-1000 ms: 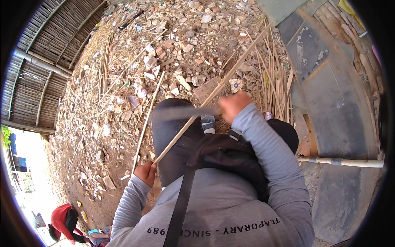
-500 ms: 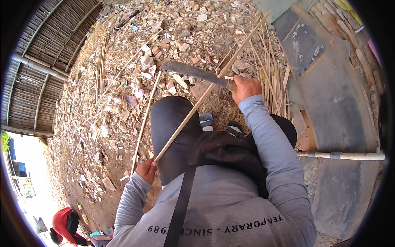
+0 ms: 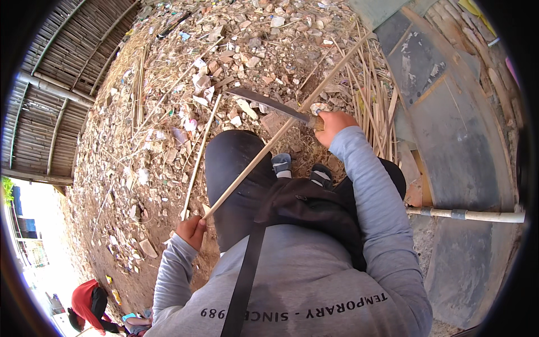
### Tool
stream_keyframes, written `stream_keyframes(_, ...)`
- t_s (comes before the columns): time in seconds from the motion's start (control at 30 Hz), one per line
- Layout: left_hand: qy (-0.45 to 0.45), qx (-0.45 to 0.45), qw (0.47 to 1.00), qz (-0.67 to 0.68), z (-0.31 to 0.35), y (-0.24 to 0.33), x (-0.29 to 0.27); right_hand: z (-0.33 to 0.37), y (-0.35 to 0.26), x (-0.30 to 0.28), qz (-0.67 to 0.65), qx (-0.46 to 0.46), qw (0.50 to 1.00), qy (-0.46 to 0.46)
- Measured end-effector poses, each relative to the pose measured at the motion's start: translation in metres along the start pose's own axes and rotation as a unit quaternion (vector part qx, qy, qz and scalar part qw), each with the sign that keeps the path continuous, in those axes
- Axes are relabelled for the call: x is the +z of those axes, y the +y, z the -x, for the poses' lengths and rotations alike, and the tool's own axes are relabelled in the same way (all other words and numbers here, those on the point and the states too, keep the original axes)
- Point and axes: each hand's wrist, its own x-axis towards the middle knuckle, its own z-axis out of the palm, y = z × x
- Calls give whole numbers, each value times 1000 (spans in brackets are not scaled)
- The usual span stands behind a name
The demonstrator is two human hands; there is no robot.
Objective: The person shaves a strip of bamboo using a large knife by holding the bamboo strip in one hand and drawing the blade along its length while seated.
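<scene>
A long pale bamboo strip point(image 3: 247, 171) slants from my left hand, over my dark-trousered knee, to the far right. Its near end is pinched in my left hand point(image 3: 191, 231). My right hand point(image 3: 335, 128) is wrapped round the short handle of a machete point(image 3: 269, 103). The dark, slightly curved blade points left and crosses the strip; contact between them seems likely but cannot be made out for certain. Another thin strip point(image 3: 200, 157) lies on the ground left of my knee.
Stony, littered ground point(image 3: 151, 168) spreads ahead and left. A bundle of split bamboo strips point(image 3: 375, 106) lies beyond my right hand. Dark flat panels point(image 3: 455, 151) and a pale pole point(image 3: 471, 214) are at right. A slatted bamboo wall point(image 3: 45, 118) stands left; a person in red point(image 3: 84, 303) bends at lower left.
My left hand has drawn slightly back and left with the strip's end. The machete and right hand have shifted a little down and right, the blade tilting more.
</scene>
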Motion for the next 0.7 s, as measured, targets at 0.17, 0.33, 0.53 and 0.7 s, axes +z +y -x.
stream_keyframes(0.17,-33,-17,999,-15,-8,9,-12,3,4,6,-58,-5,998,6)
stream_keyframes(0.33,-29,28,998,53,-13,17,8,-2,-6,14,-33,-38,993,107)
stream_keyframes(0.53,44,-10,998,-52,-16,24,21,-1,-8,12,7,-93,981,169)
stream_keyframes(0.7,56,-3,996,-71,-23,24,21,-11,7,47,-183,-40,980,58)
